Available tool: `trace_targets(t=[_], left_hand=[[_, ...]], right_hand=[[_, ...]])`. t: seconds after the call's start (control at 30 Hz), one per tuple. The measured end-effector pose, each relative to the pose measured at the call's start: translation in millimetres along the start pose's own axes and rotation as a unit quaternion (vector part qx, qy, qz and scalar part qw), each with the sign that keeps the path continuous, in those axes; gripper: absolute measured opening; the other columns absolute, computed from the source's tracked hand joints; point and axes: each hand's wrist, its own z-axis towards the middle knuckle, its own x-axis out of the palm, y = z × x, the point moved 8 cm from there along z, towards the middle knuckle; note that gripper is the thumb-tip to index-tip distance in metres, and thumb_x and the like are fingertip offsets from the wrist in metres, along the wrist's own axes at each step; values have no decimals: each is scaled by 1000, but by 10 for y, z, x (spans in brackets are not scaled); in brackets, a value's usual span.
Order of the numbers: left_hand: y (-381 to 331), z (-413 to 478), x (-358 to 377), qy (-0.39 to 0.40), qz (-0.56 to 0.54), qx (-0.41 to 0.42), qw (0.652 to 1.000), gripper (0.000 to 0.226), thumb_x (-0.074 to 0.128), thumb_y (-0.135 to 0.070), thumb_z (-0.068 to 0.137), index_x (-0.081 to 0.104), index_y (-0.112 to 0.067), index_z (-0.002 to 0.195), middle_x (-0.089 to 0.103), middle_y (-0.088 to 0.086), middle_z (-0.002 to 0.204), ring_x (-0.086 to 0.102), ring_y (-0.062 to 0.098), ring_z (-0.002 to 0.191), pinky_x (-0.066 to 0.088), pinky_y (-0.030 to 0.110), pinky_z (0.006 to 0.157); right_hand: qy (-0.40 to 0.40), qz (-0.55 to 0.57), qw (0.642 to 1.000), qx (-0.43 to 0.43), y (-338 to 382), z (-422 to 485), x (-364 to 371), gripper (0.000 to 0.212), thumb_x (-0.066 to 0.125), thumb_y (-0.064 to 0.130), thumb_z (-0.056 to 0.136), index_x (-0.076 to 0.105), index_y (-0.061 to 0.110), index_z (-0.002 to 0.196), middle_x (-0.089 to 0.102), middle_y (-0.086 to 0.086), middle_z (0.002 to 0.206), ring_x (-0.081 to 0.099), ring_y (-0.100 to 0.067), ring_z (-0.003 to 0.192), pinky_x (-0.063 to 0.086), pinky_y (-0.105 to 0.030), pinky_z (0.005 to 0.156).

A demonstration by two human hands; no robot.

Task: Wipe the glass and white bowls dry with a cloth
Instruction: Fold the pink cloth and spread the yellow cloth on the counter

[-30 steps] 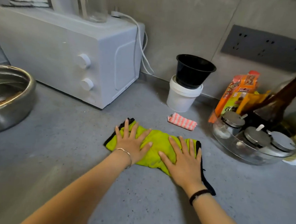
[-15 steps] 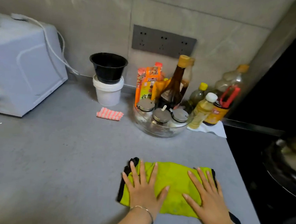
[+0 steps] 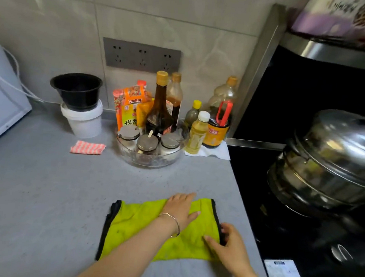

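A yellow-green cloth (image 3: 141,224) with black trim lies spread on the grey counter (image 3: 43,193), close to me. My left hand (image 3: 181,207) rests flat on the cloth's far right part, fingers straight. My right hand (image 3: 228,243) is at the cloth's right edge, thumb on the fabric and fingers curled over the black trim. A clear glass bowl (image 3: 149,163) stands farther back and holds three lidded condiment jars and a dark bottle. No white bowl shows.
A black bowl (image 3: 76,89) sits on a white tub (image 3: 83,122) by the wall. A red-striped rag (image 3: 88,147) lies beside the glass bowl. Bottles (image 3: 219,123) crowd the corner. A white appliance (image 3: 2,108) stands left. A steel pot (image 3: 327,161) sits on the black stove at right.
My view swung right, and the cloth was pushed right along the counter toward the stove. My left hand shifted to the cloth's far right; my right hand moved to its right edge.
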Motion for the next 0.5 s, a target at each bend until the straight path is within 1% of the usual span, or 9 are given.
trace_targets(t=[0.03,0.07,0.13,0.2,0.23,0.3,0.37,0.43,0.5], left_hand=[[-45,75,29,3,-11,-5,1000,62,44,-49,96,29,-16,147,37,6,150,33,23,137,24,32,112],[-55,127,38,5,-23,-14,1000,61,48,-49,95,35,-15,143,42,7,146,36,24,135,27,32,111],[-53,204,88,26,-55,-33,998,62,57,-52,89,44,-14,137,48,8,141,42,26,131,33,32,107],[-62,205,63,52,-87,-32,994,64,61,-56,84,54,-11,129,55,10,135,49,28,125,39,33,102],[-66,193,21,60,-119,-21,991,62,63,-59,81,61,-9,118,61,12,125,55,27,117,42,32,96],[-76,122,-156,50,-209,15,977,54,64,-61,76,68,-9,89,70,12,94,65,16,89,47,33,84],[-89,8,-432,30,-300,31,953,29,69,-45,84,65,-18,72,68,0,74,59,-3,67,48,26,74],[-97,-94,-787,-2,-349,37,937,19,67,-29,88,63,-21,72,65,-4,73,55,-4,63,45,18,67],[-112,-167,-1191,-50,-370,49,926,15,64,-25,91,63,-21,76,64,-7,73,55,-5,63,42,11,62]], right_hand=[[9,-2,1000,-6,-17,10,30,82,82,67,44,51,23,105,61,2,95,61,-21,94,50,-38,86],[19,1,1000,-11,-6,20,68,67,87,51,53,51,23,102,62,3,93,62,-19,91,50,-35,84],[23,20,1000,-3,-11,44,81,40,87,27,66,55,19,89,63,5,80,61,-15,78,50,-33,74],[44,69,997,-6,6,39,88,26,84,20,71,59,14,73,58,2,66,53,-14,64,42,-32,62],[56,96,994,-16,47,12,67,24,82,17,74,59,10,71,54,-1,64,49,-14,63,38,-30,60],[77,169,982,-33,171,-86,-35,19,75,14,82,60,4,78,57,-4,69,51,-14,69,39,-24,61],[110,246,963,-30,379,-201,-158,13,66,14,90,60,3,88,63,-4,78,57,-12,76,44,-19,66],[148,284,946,-40,717,-274,-276,10,59,13,93,58,3,92,64,-2,78,58,-7,72,44,-16,61],[134,286,945,-84,1091,-239,-482,9,59,9,93,59,1,95,66,0,78,60,-2,67,44,-14,58]])
